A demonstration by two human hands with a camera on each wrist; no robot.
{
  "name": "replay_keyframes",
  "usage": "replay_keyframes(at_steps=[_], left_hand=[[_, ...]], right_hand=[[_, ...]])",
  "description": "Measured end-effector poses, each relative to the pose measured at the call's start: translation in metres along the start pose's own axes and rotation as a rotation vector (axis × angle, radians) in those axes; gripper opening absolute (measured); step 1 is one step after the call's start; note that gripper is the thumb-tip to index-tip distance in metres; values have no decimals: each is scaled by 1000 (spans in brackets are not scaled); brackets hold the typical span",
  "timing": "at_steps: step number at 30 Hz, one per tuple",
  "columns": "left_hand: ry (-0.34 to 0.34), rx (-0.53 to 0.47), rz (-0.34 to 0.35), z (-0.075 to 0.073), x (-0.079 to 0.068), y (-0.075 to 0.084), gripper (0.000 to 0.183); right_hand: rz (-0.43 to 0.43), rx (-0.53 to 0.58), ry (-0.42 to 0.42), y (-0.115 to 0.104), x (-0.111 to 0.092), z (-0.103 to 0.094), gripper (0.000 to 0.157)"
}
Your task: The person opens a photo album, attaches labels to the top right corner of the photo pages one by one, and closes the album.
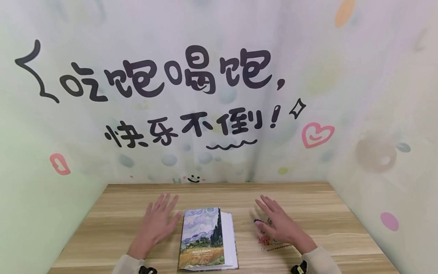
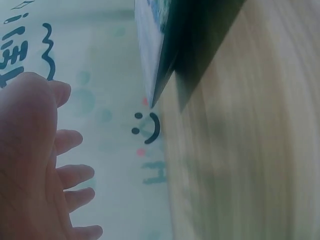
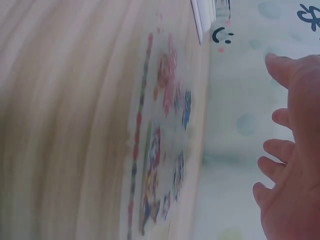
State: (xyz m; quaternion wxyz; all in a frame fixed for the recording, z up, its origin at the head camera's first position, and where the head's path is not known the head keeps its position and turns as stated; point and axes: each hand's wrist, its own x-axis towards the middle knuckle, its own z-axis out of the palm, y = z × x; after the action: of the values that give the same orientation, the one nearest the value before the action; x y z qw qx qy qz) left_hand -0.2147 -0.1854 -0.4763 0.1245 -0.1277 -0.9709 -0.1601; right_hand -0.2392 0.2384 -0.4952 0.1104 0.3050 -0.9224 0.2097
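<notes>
Pale sleeves (image 1: 127, 265) led to left grip (image 1: 155, 222) and right grip (image 1: 278, 224), fingers apart above the surface (image 1: 109, 217), the photo album (image 1: 203, 239) lying at the left's four o'clock and right's nine, a printed sheet (image 1: 263, 240) beneath the latter.

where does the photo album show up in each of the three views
Head: bottom centre, the photo album lies between the left hand and right hand.
Left wrist: top middle, cut off by the top edge, a corner pointing down.
Right wrist: top edge, slightly right of centre, only a corner showing.
Shared landmark: the smiley face on the backdrop.
</notes>
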Motion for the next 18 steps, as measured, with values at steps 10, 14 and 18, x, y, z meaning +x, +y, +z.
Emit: replay_keyframes(at_steps=[10, 14, 18], left_hand=[[0, -39, 4, 11, 1, 16, 62], [-27, -46, -13, 15, 2, 23, 63], [-37, -61, -14, 18, 4, 33, 62]], right_hand=[[-24, -2, -65, -15, 9, 12, 68], [-38, -13, -99, -21, 14, 18, 69], [-57, -20, -124, -29, 19, 24, 72]])
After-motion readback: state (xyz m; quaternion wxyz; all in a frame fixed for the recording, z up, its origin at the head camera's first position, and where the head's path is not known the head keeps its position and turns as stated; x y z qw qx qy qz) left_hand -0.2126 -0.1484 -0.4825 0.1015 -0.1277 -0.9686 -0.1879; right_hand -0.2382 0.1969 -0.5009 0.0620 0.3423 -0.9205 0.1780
